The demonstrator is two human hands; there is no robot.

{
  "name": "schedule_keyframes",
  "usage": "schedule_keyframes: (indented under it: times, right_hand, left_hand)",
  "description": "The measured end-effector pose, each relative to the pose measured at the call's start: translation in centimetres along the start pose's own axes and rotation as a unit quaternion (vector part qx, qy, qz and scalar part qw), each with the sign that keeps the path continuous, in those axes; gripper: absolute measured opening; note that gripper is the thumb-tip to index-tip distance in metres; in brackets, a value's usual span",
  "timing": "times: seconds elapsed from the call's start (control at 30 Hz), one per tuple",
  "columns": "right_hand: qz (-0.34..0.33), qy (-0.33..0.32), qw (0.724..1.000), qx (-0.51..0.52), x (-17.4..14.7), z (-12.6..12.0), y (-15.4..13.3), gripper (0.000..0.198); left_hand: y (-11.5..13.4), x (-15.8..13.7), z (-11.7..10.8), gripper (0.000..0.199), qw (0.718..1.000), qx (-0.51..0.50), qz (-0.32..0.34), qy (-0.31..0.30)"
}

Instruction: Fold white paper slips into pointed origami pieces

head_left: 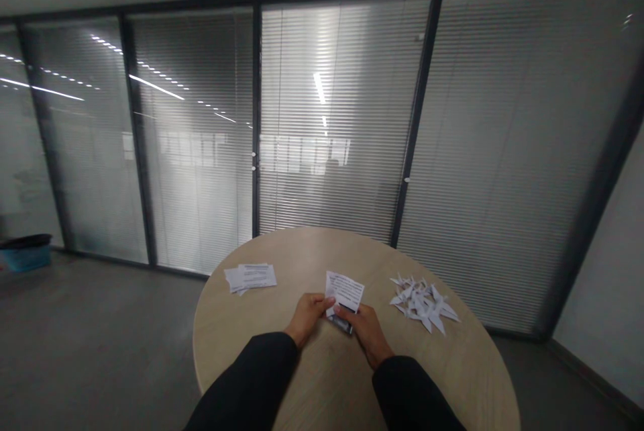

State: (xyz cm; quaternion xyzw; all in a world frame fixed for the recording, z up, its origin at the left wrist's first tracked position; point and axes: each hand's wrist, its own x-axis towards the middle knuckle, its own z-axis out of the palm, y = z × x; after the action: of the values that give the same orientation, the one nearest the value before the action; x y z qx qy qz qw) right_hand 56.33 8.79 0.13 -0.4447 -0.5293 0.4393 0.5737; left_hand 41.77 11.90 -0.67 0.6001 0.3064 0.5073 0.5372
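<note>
A printed sheet of paper is held up over the middle of the table, its lower part bent or folded toward me. My left hand pinches its left edge between thumb and fingers. On the lower right side, my right hand grips the same sheet with its thumb across the front. To the left lies a small stack of printed paper sheets. A pile of folded white paper shapes with pointed tips rests to the right of my hands.
The round wooden table stands close to a glass partition with blinds. A blue bin with a dark liner sits on the grey floor at the far left. A white wall is on the right.
</note>
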Motion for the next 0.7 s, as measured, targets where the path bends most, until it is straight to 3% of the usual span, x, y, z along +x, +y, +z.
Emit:
schedule_keyframes:
  times: [0.2,0.33,0.5,0.7]
  right_hand:
    - [0.009,-0.017,1.0,0.002,0.0,0.2,0.0,0.048]
    - [0.002,-0.012,1.0,0.007,-0.1,0.0,0.0,0.044]
    - [0.013,0.025,0.999,0.022,0.0,-0.3,0.1,0.042]
    - [0.002,0.024,1.0,0.013,0.0,-0.3,0.3,0.043]
  left_hand:
    - [-0.6,0.5,-0.5,0.044,0.991,0.127,0.039,0.028]
    - [-0.5,0.4,-0.4,0.044,0.997,0.076,0.0,0.016]
    - [0.3,-0.1,0.2,0.045,0.997,-0.036,-0.054,-0.044]
    - [-0.1,0.2,0.1,0.047,0.999,-0.001,-0.041,-0.029]
